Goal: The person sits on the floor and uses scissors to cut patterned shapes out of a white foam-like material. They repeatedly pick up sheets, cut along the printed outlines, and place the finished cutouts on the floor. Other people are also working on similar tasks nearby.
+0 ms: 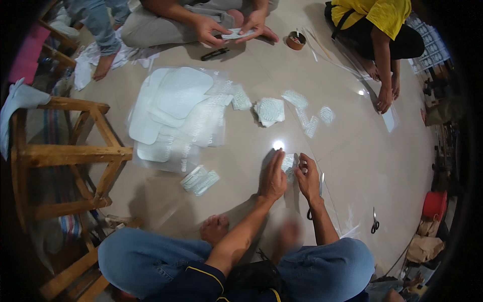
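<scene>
A small pale stack of patterned cut pieces (288, 163) lies on the tiled floor between my hands. My left hand (274, 178) rests along its left side, fingers stretched out and held together. At the right edge my right hand (308, 177) is bent around the stack's side, thumb and fingers apart; whether it touches the stack is unclear. Scissors lie partly under my right wrist, with a blade (322, 184) showing beside it. Farther off are a thicker stack of similar pieces (269, 111) and loose patterned pieces (295, 99). Two small bundles (200, 180) lie to the left.
Large pale rounded sheets (171, 100) and clear film spread at left, beside a wooden stool (75, 153). Other scissors (375, 221) lie at right. Across from me, one person's hands (226, 32) hold a pale piece; another person in yellow (372, 15) reaches to the floor near a round tin (296, 41).
</scene>
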The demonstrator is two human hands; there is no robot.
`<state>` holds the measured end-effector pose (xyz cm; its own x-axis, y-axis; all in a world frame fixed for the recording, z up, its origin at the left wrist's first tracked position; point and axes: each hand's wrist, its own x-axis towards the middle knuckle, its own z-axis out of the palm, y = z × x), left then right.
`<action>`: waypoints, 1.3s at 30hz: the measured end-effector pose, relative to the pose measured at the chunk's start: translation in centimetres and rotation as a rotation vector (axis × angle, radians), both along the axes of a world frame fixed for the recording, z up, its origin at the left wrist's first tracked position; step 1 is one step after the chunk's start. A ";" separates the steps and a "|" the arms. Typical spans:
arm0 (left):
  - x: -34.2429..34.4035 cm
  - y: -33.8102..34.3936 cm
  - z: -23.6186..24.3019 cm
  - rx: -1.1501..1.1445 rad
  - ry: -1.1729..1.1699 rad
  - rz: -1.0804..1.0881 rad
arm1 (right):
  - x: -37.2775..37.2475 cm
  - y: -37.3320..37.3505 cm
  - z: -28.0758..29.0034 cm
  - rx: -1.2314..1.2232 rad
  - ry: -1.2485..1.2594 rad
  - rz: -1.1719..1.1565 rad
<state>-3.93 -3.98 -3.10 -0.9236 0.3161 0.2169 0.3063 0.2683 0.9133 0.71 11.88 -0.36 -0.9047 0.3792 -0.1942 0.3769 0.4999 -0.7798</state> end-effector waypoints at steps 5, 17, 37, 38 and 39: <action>-1.6 0.2 -0.2 0.205 -0.155 0.213 | -3.4 -0.5 4.1 0.290 -0.012 0.387; -2.7 -0.4 -0.8 0.331 -0.235 0.327 | -4.6 -1.1 4.8 0.474 -0.279 0.597; -3.4 6.0 24.3 1.527 -0.930 -0.654 | -5.7 1.5 33.9 -0.140 -0.126 0.139; -3.3 5.8 25.2 1.489 -0.941 -0.653 | -5.4 1.4 34.8 -0.091 -0.143 0.145; -3.4 5.6 25.9 1.449 -0.947 -0.648 | -5.3 1.2 35.5 -0.039 -0.091 0.154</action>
